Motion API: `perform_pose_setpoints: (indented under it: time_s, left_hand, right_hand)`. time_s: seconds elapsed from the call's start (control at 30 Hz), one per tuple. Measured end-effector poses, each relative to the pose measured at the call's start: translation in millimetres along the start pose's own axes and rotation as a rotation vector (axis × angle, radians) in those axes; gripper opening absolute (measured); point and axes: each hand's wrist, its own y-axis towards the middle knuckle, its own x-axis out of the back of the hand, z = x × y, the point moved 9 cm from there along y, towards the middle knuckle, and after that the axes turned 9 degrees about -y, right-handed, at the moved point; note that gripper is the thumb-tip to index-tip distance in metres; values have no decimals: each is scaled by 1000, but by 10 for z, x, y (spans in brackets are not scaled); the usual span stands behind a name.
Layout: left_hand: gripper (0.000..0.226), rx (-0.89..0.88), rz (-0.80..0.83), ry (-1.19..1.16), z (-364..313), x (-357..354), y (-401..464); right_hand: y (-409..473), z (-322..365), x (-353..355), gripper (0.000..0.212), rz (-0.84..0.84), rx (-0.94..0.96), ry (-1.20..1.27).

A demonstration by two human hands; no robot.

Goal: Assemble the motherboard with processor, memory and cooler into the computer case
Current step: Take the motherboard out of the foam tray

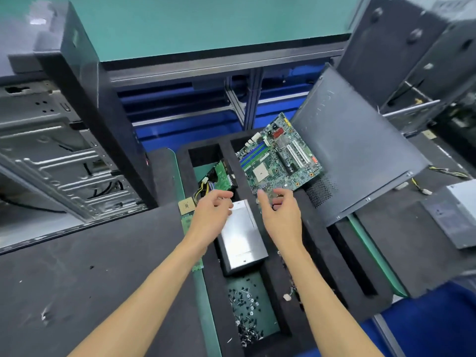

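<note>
A computer assembly workshop: foam parts tray, loose screws, opened cases around the bench.

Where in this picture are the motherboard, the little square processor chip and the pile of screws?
motherboard (279, 157): head view, middle of the green board.
processor chip (187, 205): head view, centre of its tan square face.
screws (247, 310): head view, middle of the loose pile.

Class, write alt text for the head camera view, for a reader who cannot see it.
Two bare hands, the left hand and right hand, reach toward a green motherboard lying tilted in a black foam tray, neither gripping it. A silver metal box and loose screws lie nearer; an open computer case stands left.
</note>
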Motion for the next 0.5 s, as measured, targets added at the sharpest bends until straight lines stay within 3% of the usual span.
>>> perform_pose_setpoints:
  time_s: [0.1, 0.17, 0.3, 0.5]
  left_hand:
    - [23, -16, 41, 7, -113, -296, 129]
    - [24, -27, 68, 27, -164, -484, 207]
    - [25, 1, 77, 35, -166, -744, 340]
    - [24, 18, 51, 54, -153, -844, 496]
  right_hand:
    - [248, -371, 266, 50, -69, -221, 279]
    - [379, -549, 391, 60, -134, -295, 358]
    - [618, -759, 439, 77, -175, -376, 471]
    - [951, -795, 238, 77, -104, -415, 627]
